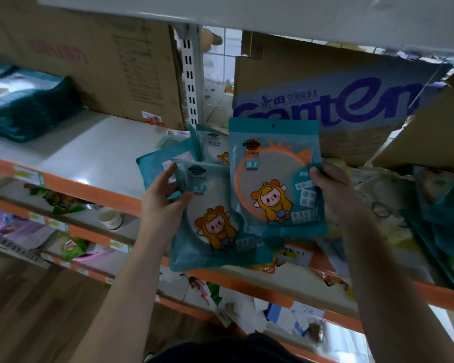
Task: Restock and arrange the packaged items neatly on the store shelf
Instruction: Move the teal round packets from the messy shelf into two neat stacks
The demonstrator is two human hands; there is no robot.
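Note:
I see two teal packets printed with a yellow-hooded cartoon figure, held side by side over the white shelf (84, 148) with its orange front edge. My left hand (165, 197) grips the lower packet (215, 226) by its upper left edge. The upper packet (273, 176), with an orange ring showing through its window, stands upright in my right hand (336, 195), which pinches its right edge. More teal packets (173, 153) lie flat on the shelf behind them.
Brown cartons (110, 64) and a blue-printed carton (325, 100) stand at the back of the shelf. A pile of teal bags (24, 106) sits far left, more teal packs (440, 205) far right. Lower shelves (63, 205) hold mixed goods. An upper shelf (247, 9) overhangs.

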